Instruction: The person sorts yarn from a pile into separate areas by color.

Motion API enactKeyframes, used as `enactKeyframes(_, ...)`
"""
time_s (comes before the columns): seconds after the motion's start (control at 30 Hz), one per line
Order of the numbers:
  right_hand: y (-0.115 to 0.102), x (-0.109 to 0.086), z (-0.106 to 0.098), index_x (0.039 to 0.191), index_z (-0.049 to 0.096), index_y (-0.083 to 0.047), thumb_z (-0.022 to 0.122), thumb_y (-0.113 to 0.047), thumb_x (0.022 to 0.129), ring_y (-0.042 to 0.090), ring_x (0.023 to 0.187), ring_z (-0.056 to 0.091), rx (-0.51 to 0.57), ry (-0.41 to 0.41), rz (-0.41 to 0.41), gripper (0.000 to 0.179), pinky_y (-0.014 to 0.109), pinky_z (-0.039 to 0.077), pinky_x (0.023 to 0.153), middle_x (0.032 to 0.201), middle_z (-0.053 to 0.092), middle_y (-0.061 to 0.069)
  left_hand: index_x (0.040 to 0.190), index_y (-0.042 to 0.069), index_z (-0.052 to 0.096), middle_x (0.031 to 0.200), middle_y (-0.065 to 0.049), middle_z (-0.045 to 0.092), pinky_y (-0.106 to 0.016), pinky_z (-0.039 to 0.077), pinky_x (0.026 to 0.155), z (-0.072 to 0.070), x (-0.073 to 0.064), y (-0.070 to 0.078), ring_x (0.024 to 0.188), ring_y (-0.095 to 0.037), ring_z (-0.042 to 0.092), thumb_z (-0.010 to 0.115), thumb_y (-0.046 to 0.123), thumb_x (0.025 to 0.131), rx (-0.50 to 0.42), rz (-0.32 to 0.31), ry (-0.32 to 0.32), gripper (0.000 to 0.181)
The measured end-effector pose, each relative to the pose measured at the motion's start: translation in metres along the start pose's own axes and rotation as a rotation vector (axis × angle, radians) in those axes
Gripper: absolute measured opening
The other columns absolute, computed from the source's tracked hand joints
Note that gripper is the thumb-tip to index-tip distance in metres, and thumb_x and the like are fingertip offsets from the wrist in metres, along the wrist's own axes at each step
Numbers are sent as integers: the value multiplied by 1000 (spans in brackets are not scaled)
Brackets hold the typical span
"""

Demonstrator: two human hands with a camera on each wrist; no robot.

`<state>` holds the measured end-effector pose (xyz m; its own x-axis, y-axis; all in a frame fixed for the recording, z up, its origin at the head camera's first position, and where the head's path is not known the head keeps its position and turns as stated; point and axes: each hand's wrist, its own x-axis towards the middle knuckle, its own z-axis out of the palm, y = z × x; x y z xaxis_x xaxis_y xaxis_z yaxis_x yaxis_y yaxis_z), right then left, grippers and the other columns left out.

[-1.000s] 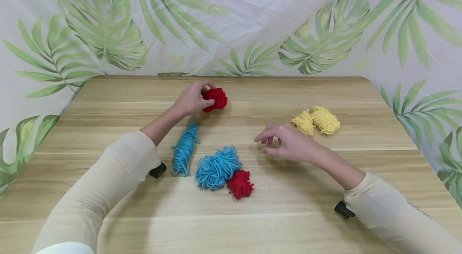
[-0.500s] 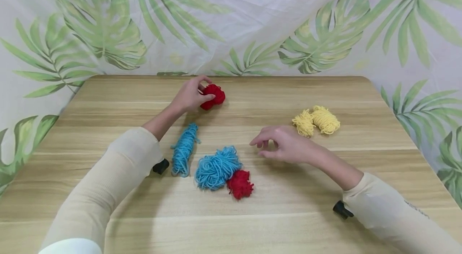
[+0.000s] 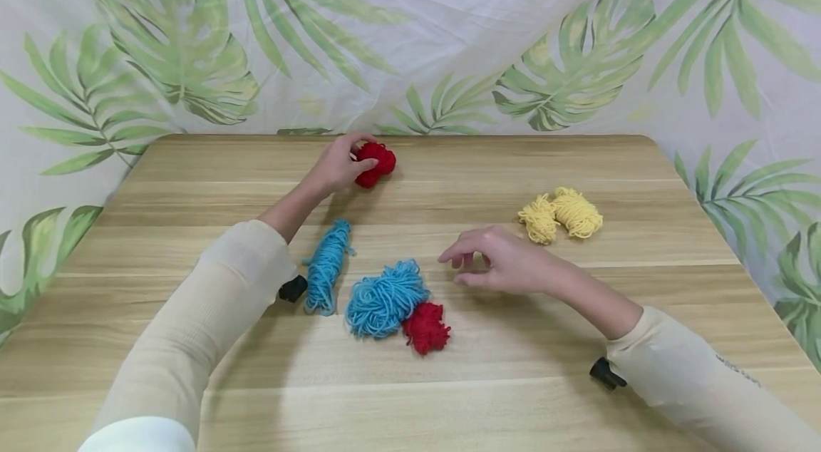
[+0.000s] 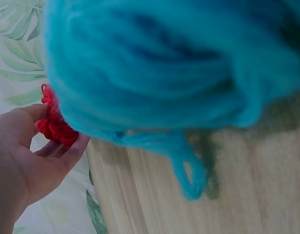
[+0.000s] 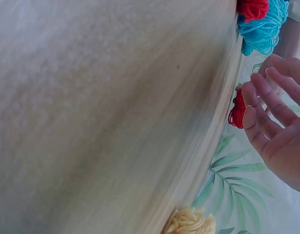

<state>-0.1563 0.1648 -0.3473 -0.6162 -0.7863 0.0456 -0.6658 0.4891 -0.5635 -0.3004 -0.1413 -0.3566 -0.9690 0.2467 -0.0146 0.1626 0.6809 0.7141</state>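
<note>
Near the far edge of the table, my left hand (image 3: 343, 163) grips a bundle of red yarn (image 3: 378, 165) between thumb and fingers. The left wrist view shows that red bundle (image 4: 57, 122) partly behind a blurred blue bundle (image 4: 164, 73) close to the camera. My right hand (image 3: 503, 259) hovers over the middle right of the table with its fingers loosely bent and nothing in them. In the right wrist view, the fingers of my right hand (image 5: 279, 114) are spread apart. To its left lie a blue yarn bundle (image 3: 385, 299) and a smaller red bundle (image 3: 427, 329), side by side.
A long blue yarn skein (image 3: 328, 268) lies beside my left forearm. Yellow yarn (image 3: 577, 213) in two lobes rests behind my right hand. The wooden table (image 3: 410, 409) ends at a leaf-print cloth (image 3: 449, 24) hanging behind it.
My left hand has moved the red yarn bundle slightly away toward the far edge and a little left. My right hand has drifted slightly left. The other yarn has stayed put.
</note>
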Motion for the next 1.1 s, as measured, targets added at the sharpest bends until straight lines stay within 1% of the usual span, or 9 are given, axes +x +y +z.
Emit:
enactKeyframes(0.13,0,0,1,121,75,-5,77,-9,91,16,90,68,13,-11,0,30,30,56,69,99,74,2,145,5,55,132,-25,57,-47,56,94,-1,1,0,120,-37,56,62,9,103,-11,-8,-7,43)
enactKeyframes(0.23,-2,1,2,121,74,-4,77,-8,91,16,90,68,14,-12,-2,31,33,58,71,99,74,2,145,4,55,134,-25,56,-45,57,93,-1,3,1,121,-36,55,61,7,103,-49,-12,-9,42)
enactKeyframes(0.37,-5,2,3,122,74,-4,77,-8,91,17,92,68,22,-21,-8,32,36,59,75,100,74,3,145,2,56,133,-25,55,-38,58,87,-1,5,1,119,-34,53,61,3,102,-142,-28,-5,43)
enactKeyframes(0.47,-7,3,5,122,74,-4,77,-10,92,15,93,68,28,-32,-17,31,34,59,80,103,75,3,144,1,56,130,-26,54,-31,58,80,-1,7,0,116,-32,52,61,1,102,-213,-47,-2,42)
enactKeyframes(0.6,-8,3,7,121,74,-4,77,-11,92,12,94,68,39,-43,-34,30,32,58,83,106,75,3,142,0,57,126,-26,53,-25,57,74,-1,7,0,113,-31,51,61,0,101,-260,-68,10,41)
enactKeyframes(0.73,-12,4,9,122,74,-4,77,-10,92,13,95,69,57,-58,-43,30,32,58,86,107,75,4,141,0,58,123,-25,54,-28,58,78,1,8,1,110,-31,53,61,2,102,-231,-82,26,39)
enactKeyframes(0.87,-17,4,11,122,75,-5,77,-11,93,14,95,69,51,-69,-57,30,33,59,84,109,75,4,141,0,57,121,-25,55,-39,57,89,3,9,1,109,-32,52,63,6,102,-141,-87,38,40)
enactKeyframes(0.97,-18,5,12,122,75,-6,78,-11,93,13,94,69,52,-71,-67,30,32,59,81,109,75,4,143,0,56,121,-25,55,-46,58,91,4,9,1,110,-33,53,64,10,103,-76,-94,41,42)
enactKeyframes(1.1,-18,5,13,122,75,-6,78,-13,93,12,95,68,63,-77,-76,30,30,58,82,110,75,3,145,0,54,122,-25,56,-43,57,90,4,8,3,109,-33,53,66,16,103,-10,-94,37,47)
